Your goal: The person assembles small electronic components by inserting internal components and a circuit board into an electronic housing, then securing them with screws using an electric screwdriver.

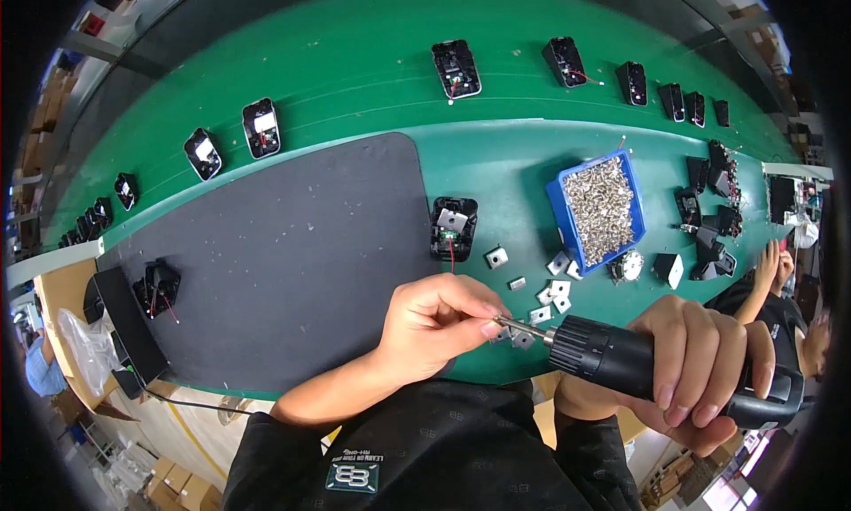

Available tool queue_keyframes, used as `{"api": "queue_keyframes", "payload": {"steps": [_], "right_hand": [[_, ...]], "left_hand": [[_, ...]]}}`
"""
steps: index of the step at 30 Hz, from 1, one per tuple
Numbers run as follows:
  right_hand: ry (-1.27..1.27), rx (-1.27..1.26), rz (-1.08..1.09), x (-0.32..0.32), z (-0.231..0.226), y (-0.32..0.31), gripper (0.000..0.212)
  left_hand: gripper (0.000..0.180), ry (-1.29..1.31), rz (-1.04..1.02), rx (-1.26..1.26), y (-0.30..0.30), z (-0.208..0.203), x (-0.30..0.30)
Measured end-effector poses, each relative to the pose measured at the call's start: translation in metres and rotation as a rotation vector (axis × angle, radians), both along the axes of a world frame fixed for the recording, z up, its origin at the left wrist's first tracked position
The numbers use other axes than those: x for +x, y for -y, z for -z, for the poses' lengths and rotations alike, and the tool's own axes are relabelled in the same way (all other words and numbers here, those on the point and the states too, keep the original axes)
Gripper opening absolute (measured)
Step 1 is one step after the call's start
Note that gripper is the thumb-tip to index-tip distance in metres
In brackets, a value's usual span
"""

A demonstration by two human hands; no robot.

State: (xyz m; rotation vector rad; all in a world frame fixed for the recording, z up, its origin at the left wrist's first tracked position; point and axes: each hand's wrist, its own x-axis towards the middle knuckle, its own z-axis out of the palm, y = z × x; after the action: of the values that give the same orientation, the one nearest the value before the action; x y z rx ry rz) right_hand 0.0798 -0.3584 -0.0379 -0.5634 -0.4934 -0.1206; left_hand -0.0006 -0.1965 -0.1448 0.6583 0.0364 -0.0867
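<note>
My right hand (700, 369) is wrapped round a black power screwdriver (598, 356), its long metal bit pointing left. At the bit's tip, the thumb and forefinger of my left hand (439, 325) are pinched together; whatever is between them is too small and covered to name. Just beyond my left hand lies an open black housing (454, 229) with a metal plate, a small green board and a red wire inside. Small square metal plates (559, 288) with holes are scattered beside the bit. Past them stands a blue bin (567, 214) full of small silvery screws (603, 208).
A dark grey mat (310, 245) covers the left of the green table, with another black part (158, 285) on it. Several black housings (261, 128) stand along the green conveyor belt (355, 59) behind. More black parts (709, 214) pile up at right, near another person's hands (776, 267).
</note>
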Motion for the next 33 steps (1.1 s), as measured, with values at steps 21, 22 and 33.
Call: {"api": "queue_keyframes", "payload": {"steps": [21, 22, 33], "right_hand": [[0.245, 0.045, -0.276, 0.022, 0.012, 0.007, 0.028], [0.258, -0.043, -0.260, 0.023, 0.015, 0.011, 0.027], [0.096, -0.454, 0.047, 0.022, 0.062, -0.036, 0.036]], "left_hand": [[0.055, 0.416, -0.060, 0.938, -0.034, -0.014, 0.028], [0.071, 0.486, -0.088, 1.119, -0.046, -0.012, 0.031], [0.076, 0.511, 0.095, 1.581, -0.060, 0.026, 0.071]]}}
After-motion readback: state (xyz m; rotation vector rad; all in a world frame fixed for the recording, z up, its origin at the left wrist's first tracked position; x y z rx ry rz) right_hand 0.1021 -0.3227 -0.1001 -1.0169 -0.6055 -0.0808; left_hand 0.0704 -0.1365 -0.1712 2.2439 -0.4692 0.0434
